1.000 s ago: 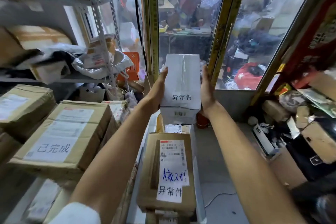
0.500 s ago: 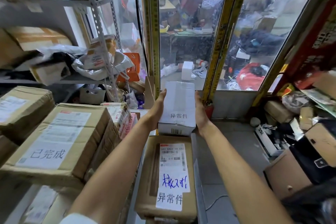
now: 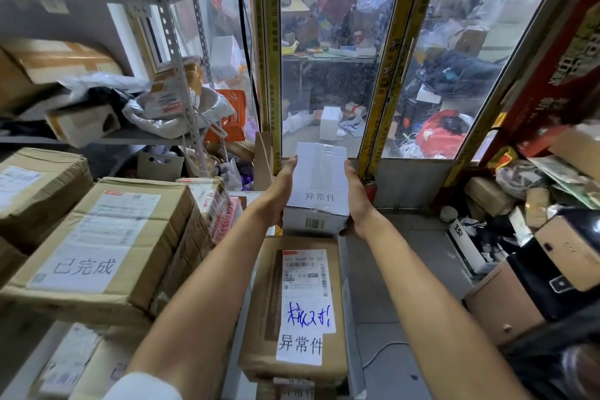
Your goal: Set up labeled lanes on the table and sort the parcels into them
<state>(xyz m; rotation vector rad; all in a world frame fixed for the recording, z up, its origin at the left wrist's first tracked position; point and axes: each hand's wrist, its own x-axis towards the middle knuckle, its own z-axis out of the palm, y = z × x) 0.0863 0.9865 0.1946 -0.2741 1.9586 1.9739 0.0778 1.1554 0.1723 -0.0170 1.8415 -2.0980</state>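
Observation:
A white box [image 3: 319, 178] with a printed label and a barcode on its near side sits between my palms, just beyond a brown parcel. My left hand [image 3: 281, 187] presses its left side and my right hand [image 3: 355, 195] its right side. The brown parcel [image 3: 298, 308] lies flat in front of me, with a shipping label, blue handwriting and a white printed label. To the left is a large brown carton [image 3: 104, 243] with a white printed label on top. Whether the white box rests on something is hidden.
Metal shelving [image 3: 175, 52] with bags and boxes rises at the left. More cartons [image 3: 35, 185] stack at far left. A glass partition with yellow frames [image 3: 386, 75] stands ahead. Boxes and clutter [image 3: 535, 230] crowd the floor at right; grey floor [image 3: 399, 269] lies between.
The white box has come down from chest height to just beyond the brown parcel, still held between both hands.

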